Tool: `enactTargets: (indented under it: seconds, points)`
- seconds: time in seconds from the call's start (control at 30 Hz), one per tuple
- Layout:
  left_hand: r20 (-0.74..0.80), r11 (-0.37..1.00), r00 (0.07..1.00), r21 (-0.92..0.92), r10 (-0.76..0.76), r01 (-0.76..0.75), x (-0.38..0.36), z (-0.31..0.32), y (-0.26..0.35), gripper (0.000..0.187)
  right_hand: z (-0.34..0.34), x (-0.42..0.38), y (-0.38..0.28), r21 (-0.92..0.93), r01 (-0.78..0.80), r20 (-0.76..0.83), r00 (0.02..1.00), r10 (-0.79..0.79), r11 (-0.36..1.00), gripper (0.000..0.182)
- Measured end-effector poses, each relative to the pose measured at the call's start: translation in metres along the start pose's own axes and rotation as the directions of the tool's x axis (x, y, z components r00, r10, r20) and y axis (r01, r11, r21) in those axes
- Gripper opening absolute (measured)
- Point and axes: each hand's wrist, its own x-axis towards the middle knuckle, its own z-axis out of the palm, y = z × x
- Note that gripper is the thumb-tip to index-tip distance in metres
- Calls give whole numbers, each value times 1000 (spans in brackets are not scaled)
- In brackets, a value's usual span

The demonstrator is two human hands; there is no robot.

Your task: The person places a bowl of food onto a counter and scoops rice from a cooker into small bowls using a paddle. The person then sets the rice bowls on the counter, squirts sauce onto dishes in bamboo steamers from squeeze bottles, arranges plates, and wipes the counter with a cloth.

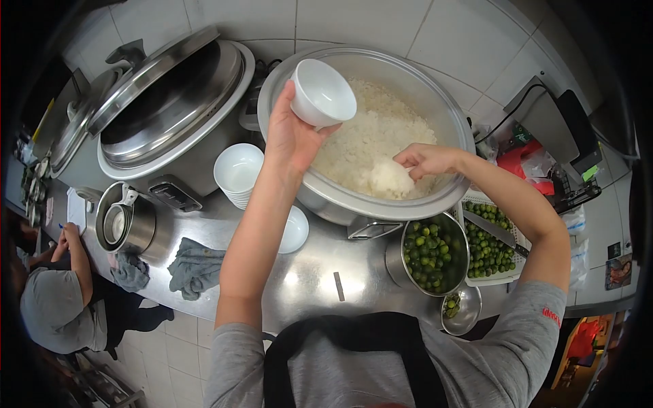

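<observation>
"Which step are we on?"

"Scooping, we judge. Our right hand (432,161) is inside the wide, oval, silver-grey cooker (340,195), its fingers curled together at a mound of cooked white rice (391,180). Whether they clamp a scoop's handle, we cannot tell."

"And our left hand (291,136)?"

"Its fingers are clamped on a round, glossy white bowl (323,93), tilted above the cooker's left side. We see no rice in it."

"What does the next move call for?"

"Probably bringing bowl and rice together, the bowl steady so grains don't spill."

"Let's count."

"One bowl in hand, one plain white dish (294,230) on the shiny steel tabletop (306,285), and one stack of white bowls (238,168), too nested to number. Then one deep steel pot (394,262) and one white plastic basket (493,280), both holding many small green fruits (428,248); one long knife (493,230); two grey cloths (197,266)."
</observation>
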Motion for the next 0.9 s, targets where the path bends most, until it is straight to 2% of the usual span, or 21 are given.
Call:
enactTargets:
  seconds: [0.07, 0.13, 0.2, 0.23, 0.3, 0.33, 0.37, 0.4, 0.43, 0.5, 0.53, 0.6, 0.63, 0.7, 0.77, 0.83, 0.87, 0.9]
  points:
    - [-21, 999, 1000, 53, 6, -5, 5, -5, -3, 55, -5, -16, -18, 40, -27, 1, 1000, 27, 999, 44]
    - [-38, 994, 999, 109, 12, -8, 8, -9, -9, 56, -27, -30, -34, -160, -71, -164, 985, 44, 985, 41]
    - [-58, 987, 998, 160, -5, 14, 9, -8, -14, 57, -45, -41, -56, -268, -26, -350, 934, -72, 963, 23]
    - [-49, 987, 999, 161, -2, 10, 8, -4, -16, 57, -50, -48, -75, -272, -25, -357, 931, -77, 962, 23]
    - [-39, 982, 994, 160, -98, 103, 4, 5, -20, 59, -50, -51, -118, -634, -239, -476, 870, -127, 735, 23]
    - [-33, 982, 995, 162, -95, 99, 4, 10, -23, 59, -41, -45, -128, -635, -240, -480, 867, -131, 734, 23]
    - [-21, 985, 987, 62, -158, 159, 5, 14, -27, 59, -28, -38, -136, -778, -326, -537, 789, -300, 537, 18]
    - [0, 975, 976, -37, -219, 219, 6, 18, -30, 60, -14, -33, -144, -845, -434, -534, 701, -472, 312, 12]
    - [7, 975, 975, -35, -220, 220, 7, 19, -31, 60, 5, -31, -156, -842, -440, -539, 697, -473, 312, 12]
    - [75, 966, 975, -138, -208, 217, 10, 16, -31, 64, 37, -31, -175, -830, -555, -500, 691, -522, 61, 17]
    - [72, 965, 974, -139, -216, 224, 9, 13, -28, 64, 33, -32, -172, -830, -554, -503, 693, -516, 66, 17]
    - [72, 980, 981, -71, -182, 187, 6, 8, -14, 65, 13, -36, -164, -827, -476, -538, 514, -668, 299, 24]
    - [70, 979, 980, -73, -188, 193, 3, 6, -7, 65, -3, -33, -152, -826, -477, -541, 518, -663, 302, 24]
    - [59, 995, 993, 6, -99, 98, -3, 2, 5, 68, -38, -12, -109, -731, -141, -608, 577, -544, 667, 29]
    - [48, 997, 997, 41, -63, 61, -1, -6, 5, 72, -60, 28, -46, -725, -252, -617, 651, -442, 641, 27]
    - [74, 994, 994, -59, -83, 88, 2, -9, 3, 75, -45, 53, -19, -689, -374, -656, 686, -314, 621, 32]
    - [66, 994, 994, -57, -85, 88, 3, -9, 3, 75, -37, 60, -11, -689, -368, -653, 690, -312, 625, 32]
    - [81, 994, 993, -58, -84, 88, 3, -9, 3, 75, -30, 68, -3, -760, -278, -560, 739, -375, 587, 35]
